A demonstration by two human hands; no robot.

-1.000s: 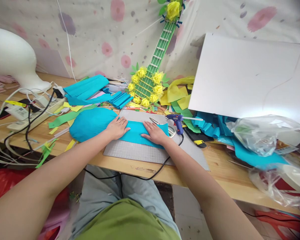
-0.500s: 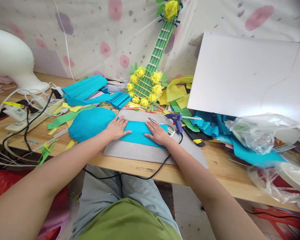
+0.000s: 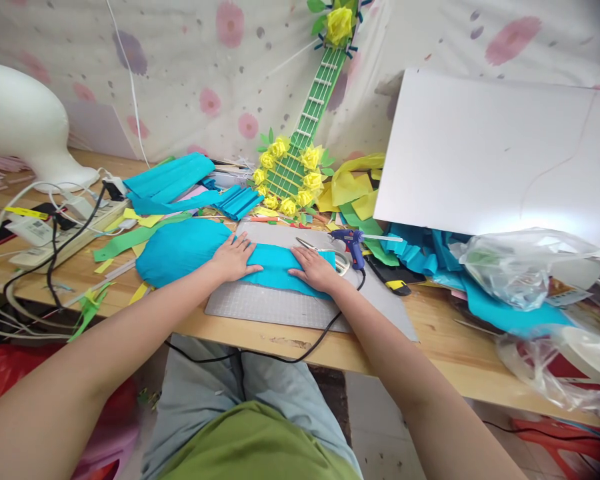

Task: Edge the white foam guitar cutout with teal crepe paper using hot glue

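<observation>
A blue paper-covered piece (image 3: pixel 185 250) lies across the grey cutting mat (image 3: pixel 260 307), its round end to the left and a flat strip running right. My left hand (image 3: pixel 233 257) rests flat with fingers spread where the round end meets the strip. Farther right, my right hand (image 3: pixel 312 268) lies flat on the strip, fingers extended. Just beyond it are scissors (image 3: pixel 342 263), partly covered by the strip and hand. A blue glue gun (image 3: pixel 353 245) with a clear stick lies at the mat's upper right.
A green guitar shape with yellow flowers (image 3: pixel 300 140) leans at the back. White board (image 3: pixel 470 153) and plastic bag (image 3: pixel 515 267) are right; power strip (image 3: pixel 75 233) and foam head (image 3: pixel 25 127) left. A black cord hangs over the table's front edge.
Both hands stay flat on the blue piece in almost the same places. The camera view has shifted very slightly.
</observation>
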